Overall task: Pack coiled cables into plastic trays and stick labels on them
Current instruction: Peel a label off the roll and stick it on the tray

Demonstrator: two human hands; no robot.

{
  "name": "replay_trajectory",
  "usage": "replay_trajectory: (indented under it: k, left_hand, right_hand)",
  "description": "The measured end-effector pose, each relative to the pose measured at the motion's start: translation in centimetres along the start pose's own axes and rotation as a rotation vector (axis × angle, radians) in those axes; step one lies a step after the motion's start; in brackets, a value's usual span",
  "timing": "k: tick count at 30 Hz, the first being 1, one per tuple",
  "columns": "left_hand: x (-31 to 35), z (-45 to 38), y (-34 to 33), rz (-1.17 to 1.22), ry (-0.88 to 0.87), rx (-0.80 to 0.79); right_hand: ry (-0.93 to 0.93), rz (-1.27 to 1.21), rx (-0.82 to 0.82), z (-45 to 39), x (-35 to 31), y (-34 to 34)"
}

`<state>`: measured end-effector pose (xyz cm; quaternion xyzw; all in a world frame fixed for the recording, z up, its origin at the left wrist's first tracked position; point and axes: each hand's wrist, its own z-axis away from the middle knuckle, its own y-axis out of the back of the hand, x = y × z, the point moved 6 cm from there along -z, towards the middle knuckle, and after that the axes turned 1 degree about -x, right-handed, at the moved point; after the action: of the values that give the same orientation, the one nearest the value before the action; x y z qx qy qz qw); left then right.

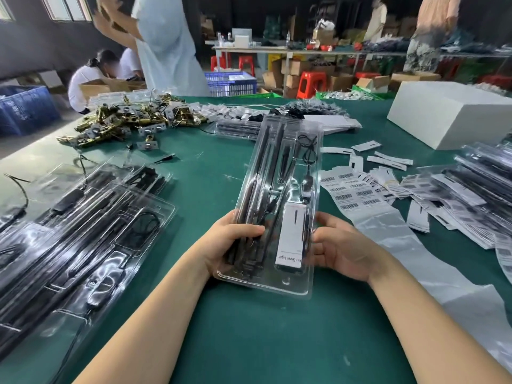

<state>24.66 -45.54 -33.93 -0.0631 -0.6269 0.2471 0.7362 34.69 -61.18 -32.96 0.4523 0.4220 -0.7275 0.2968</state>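
- We see a long clear plastic tray (279, 189) held above the middle of the green table (221, 328), its far end tilted up and away from us.
- Inside the tray lie black rods, a small coiled cable (306, 149) near the far end, and a white label (292, 236) near our end.
- The left hand (230, 242) grips the tray's near left edge, thumb curled over the black rods on top, fingers underneath.
- The right hand (340, 245) holds the near right edge, thumb touching the rim; its fingers go behind the clear plastic and we cannot make out how far they curl.
- Just right of the tray a strip of barcode labels (352, 192) lies on the table, its shiny backing trailing toward us; loose white label slips are scattered beyond it.
- On the left a stack of filled trays (74, 225) overlaps untidily, partly cut off by the frame edge; another stack (476, 184) on the right is blurred.
- Farther back on the table sit a heap of brass-coloured metal parts (124, 120) and a white box (448, 112).
- Behind the table a standing person (166, 42) is cut off at the top, and two more crouch by cardboard boxes beside blue crates (25, 109).
- The back of the room is dim: red stools, cartons and cluttered benches, too blurred for detail.
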Motion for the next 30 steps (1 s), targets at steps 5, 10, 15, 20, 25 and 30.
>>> replay_trajectory:
  k: [5, 10, 15, 20, 25, 30]
  left_hand:
    - [0.0, -0.1, 0.7, 0.024, 0.017, 0.101]
    - [0.1, -0.4, 1.0, 0.030, -0.017, 0.179]
    - [0.0, -0.4, 0.9, 0.084, -0.039, 0.204]
    - [0.0, -0.4, 0.3, 0.024, -0.042, 0.135]
    - [-0.2, -0.4, 0.7, 0.016, -0.033, 0.152]
    - [-0.2, -0.6, 0.2, -0.017, -0.073, 0.138]
  right_hand:
    - [0.089, 0.106, 0.118, -0.6, -0.5, 0.3]
    - [0.184, 0.039, 0.247, -1.1, -0.2, 0.3]
    - [0.255, 0.266, 0.438, -1.9, 0.1, 0.2]
    - [0.279, 0.247, 0.428, -1.8, 0.0, 0.1]
    - [0.397, 0.332, 0.450, -1.4, -0.8, 0.0]
    - [0.455, 0.744, 0.541, -0.8, -2.0, 0.1]
